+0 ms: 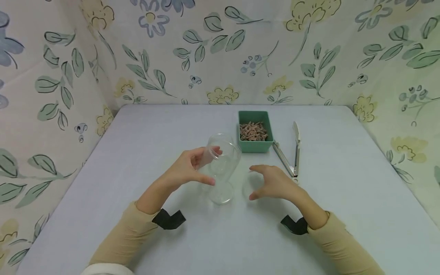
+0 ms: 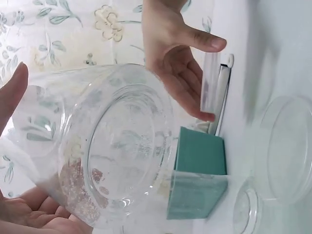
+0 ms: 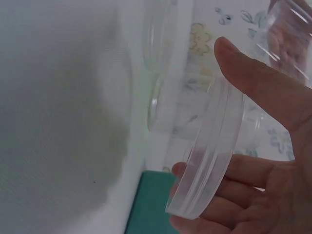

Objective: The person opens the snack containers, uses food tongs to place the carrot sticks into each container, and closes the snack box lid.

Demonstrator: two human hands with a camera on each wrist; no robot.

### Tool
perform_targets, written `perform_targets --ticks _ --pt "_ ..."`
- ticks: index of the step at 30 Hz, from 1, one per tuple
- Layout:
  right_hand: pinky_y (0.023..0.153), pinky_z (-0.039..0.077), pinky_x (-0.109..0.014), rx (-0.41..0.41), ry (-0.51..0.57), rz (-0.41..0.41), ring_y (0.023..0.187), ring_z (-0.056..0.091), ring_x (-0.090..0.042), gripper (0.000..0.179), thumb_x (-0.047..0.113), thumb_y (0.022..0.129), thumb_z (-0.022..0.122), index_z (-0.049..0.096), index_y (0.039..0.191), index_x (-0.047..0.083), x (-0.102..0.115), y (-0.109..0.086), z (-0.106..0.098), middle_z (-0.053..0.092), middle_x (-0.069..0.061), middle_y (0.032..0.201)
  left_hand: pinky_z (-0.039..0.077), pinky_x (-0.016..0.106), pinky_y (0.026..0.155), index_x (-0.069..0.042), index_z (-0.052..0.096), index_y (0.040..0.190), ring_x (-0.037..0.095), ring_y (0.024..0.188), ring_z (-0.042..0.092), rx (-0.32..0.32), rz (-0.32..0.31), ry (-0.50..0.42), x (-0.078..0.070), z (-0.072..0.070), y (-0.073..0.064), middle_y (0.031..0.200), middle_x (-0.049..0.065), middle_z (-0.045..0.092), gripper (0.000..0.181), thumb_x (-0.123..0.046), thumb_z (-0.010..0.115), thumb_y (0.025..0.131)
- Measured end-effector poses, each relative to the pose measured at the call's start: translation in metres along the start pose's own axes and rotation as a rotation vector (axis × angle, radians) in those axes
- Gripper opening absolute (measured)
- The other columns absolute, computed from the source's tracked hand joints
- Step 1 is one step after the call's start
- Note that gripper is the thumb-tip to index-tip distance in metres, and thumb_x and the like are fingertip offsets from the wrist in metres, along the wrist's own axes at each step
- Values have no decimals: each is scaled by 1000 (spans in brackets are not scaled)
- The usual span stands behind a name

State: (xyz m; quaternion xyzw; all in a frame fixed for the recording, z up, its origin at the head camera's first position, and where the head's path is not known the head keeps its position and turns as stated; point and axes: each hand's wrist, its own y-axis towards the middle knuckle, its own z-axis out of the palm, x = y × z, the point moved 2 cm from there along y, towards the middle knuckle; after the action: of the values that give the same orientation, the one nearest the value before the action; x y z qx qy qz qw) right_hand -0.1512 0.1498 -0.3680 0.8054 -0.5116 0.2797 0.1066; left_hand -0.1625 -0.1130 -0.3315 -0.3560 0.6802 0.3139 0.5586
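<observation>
My left hand (image 1: 187, 168) grips a clear, see-through jar (image 1: 229, 154), its thumb and fingers spread around the side. The jar is tilted, and its round end faces the camera in the left wrist view. My right hand (image 1: 276, 183) holds a clear round lid (image 3: 209, 151) by its edge, between thumb and fingers, to the right of the jar. In the left wrist view the lid stands on edge, nearly upright. A clear round base (image 1: 221, 200) shows below the jar, partly overlapped by it in the head view.
Behind the hands stands a green box (image 1: 254, 147) with brown, shredded-looking pieces (image 1: 252, 131) in it. Metal tongs (image 1: 296, 156) lie spread to its right. Clear round shapes (image 2: 265, 141) show on the white table (image 1: 165, 126). Floral cloth (image 1: 220, 57) hangs behind.
</observation>
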Motion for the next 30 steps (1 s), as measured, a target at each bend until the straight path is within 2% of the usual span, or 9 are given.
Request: perform_targets --ticks 5,7,10,14,17,21,25,28,30 --pt "101 41 -53 28 -19 8 124 51 -39 81 26 64 91 57 130 -6 -1 0 7 59 -19 131 24 47 115 -1 44 142 25 138 37 -2 104 -57 -2 12 14 144 12 48 83 -21 86 73" --pt "101 42 -53 43 -18 22 123 51 -39 81 27 63 91 57 129 -5 -1 -2 8 59 -19 130 24 44 115 2 40 143 26 140 34 0 144 -81 -4 20 22 145 16 45 81 -15 83 76" --pt "99 44 -52 62 -20 37 121 53 -38 80 28 62 92 59 128 -4 -1 -6 10 61 -18 128 23 39 116 6 36 142 28 141 33 -2 172 -103 -6 33 37 145 21 43 75 2 74 77" --pt "94 47 -50 69 -35 47 113 58 -36 78 27 61 92 60 123 -6 0 -14 12 64 -17 121 23 36 116 7 35 138 27 140 33 -6 169 -82 -9 52 57 145 22 43 73 12 70 74" --pt "92 48 -49 77 -40 43 110 59 -35 79 28 60 93 60 124 -6 0 -20 13 64 -16 120 27 32 114 3 39 138 25 139 35 -23 146 16 -13 63 66 145 17 44 76 7 78 73" --pt "93 48 -50 85 -47 -6 112 59 -34 79 28 61 92 60 127 -2 -2 -23 13 63 -14 124 35 30 110 -2 44 141 24 132 42 -73 125 175 -12 78 76 141 12 46 85 -6 88 69" --pt "92 49 -49 66 -57 -83 112 60 -34 78 26 60 93 61 125 -3 -3 -25 14 63 -13 125 42 36 104 -6 42 146 26 123 48 -157 56 270 3 90 86 137 13 49 91 -14 89 69" --pt "90 50 -48 54 -57 -125 110 61 -34 79 25 58 93 61 124 -5 -3 -25 16 64 -14 122 44 41 100 -8 40 147 27 121 50 -214 -38 293 18 95 89 137 13 52 90 -14 88 71" --pt "90 50 -47 54 -47 -129 110 61 -35 80 25 58 93 60 124 -5 -2 -25 18 64 -15 122 44 43 100 -8 40 146 29 122 51 -241 -76 296 26 98 90 136 13 54 88 -11 87 72"
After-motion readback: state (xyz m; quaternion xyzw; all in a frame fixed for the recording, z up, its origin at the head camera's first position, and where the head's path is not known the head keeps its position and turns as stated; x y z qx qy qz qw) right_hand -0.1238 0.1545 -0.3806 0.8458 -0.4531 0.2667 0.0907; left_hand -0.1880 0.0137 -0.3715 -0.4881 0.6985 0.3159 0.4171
